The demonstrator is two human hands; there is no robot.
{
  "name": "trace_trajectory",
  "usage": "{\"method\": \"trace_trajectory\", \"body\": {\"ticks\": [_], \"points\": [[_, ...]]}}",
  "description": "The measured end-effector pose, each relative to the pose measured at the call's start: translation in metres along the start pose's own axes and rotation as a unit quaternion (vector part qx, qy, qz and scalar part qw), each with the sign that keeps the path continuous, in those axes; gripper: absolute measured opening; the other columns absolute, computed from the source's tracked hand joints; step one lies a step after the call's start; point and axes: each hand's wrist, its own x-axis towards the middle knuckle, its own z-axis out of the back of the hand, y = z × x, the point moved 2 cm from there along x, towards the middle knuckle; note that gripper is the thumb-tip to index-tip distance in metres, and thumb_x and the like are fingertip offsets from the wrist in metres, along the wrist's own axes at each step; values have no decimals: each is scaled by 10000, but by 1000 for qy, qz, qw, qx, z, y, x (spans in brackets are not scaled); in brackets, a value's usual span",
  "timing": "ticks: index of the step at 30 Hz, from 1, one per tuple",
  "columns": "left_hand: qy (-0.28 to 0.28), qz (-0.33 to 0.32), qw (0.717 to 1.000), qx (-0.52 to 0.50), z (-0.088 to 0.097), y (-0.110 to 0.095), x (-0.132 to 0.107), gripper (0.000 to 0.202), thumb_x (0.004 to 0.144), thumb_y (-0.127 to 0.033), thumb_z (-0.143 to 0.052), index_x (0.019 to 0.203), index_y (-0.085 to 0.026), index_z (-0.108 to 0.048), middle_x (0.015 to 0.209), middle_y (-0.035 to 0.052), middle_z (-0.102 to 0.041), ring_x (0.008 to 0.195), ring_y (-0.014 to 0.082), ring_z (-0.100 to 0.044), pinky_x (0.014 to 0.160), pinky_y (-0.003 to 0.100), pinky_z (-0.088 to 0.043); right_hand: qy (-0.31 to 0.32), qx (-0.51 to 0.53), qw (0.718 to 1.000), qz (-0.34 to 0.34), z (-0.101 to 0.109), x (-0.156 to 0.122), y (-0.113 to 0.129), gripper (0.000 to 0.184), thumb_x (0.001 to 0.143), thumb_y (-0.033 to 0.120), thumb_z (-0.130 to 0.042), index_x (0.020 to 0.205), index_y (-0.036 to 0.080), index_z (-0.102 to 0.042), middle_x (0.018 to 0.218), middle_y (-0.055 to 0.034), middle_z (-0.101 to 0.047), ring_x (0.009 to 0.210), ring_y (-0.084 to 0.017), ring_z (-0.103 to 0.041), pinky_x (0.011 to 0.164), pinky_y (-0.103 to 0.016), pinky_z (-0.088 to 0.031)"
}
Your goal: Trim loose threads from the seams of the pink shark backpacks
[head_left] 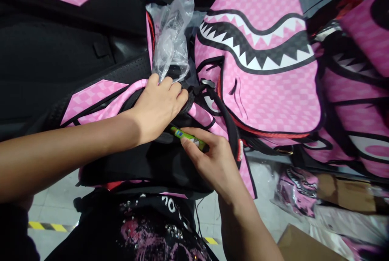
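A black and pink backpack [121, 167] lies in front of my body, its black side up. My left hand [161, 105] is closed on its upper edge, near a pink-covered strap, with the fingertips partly hidden. Just below, my right hand [209, 155] holds a slim green printed object that looks like a lighter [193, 140]. The thumb and fingers press on its sides, and its far end points at the black fabric under my left hand. A crumpled clear plastic bag [173, 38] sits just beyond my left fingers.
To the right lies a pink checkered backpack [273, 90] with a toothed-mouth print. More pink backpacks [358, 111] crowd the far right. A large black bag part [67, 46] fills the upper left. Cardboard [306, 244] and a plastic-wrapped pink item [298, 192] lie lower right.
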Motion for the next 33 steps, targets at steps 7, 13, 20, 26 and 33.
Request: {"method": "trace_trajectory", "body": {"ticks": [7,13,20,26,33], "points": [[21,18,999,-29,-1,1,1,544,855,-211,-553,1388,-193,-445,1221,119,-611,1166,313,-524,979,454,-369,-8,15,1000,-4,-2,-2,3,298,867,325,-593,1039,169,-780,730,-22,-733,499,-107,-549,489,-223,-404],[16,14,999,-30,0,1,1,470,893,-213,-544,1356,-172,-471,1210,118,-607,1158,313,-537,983,462,-379,-23,61,998,0,-8,-4,1,318,877,336,-589,1069,160,-772,742,-18,-729,500,-100,-527,489,-226,-398],[6,0,1000,-3,3,0,1,427,911,-204,-515,1326,-108,-478,1181,144,-605,1120,316,-550,921,458,-407,-24,17,1000,10,-8,-3,4,305,881,316,-583,1080,178,-768,851,-45,-766,578,-127,-607,563,-246,-448],[19,6,1000,-10,3,1,1,432,925,-192,-483,1354,-153,-459,1228,128,-602,1142,297,-536,951,451,-406,-43,-28,999,0,-4,-4,4,304,883,315,-576,1075,178,-767,757,-32,-740,562,-130,-602,552,-248,-429],[32,3,999,-19,2,2,3,429,906,-212,-551,1310,-92,-470,1186,147,-588,1139,328,-538,952,465,-396,-27,42,999,-21,-4,1,3,280,847,295,-599,1010,157,-779,665,7,-681,445,-66,-447,448,-204,-334]]}}
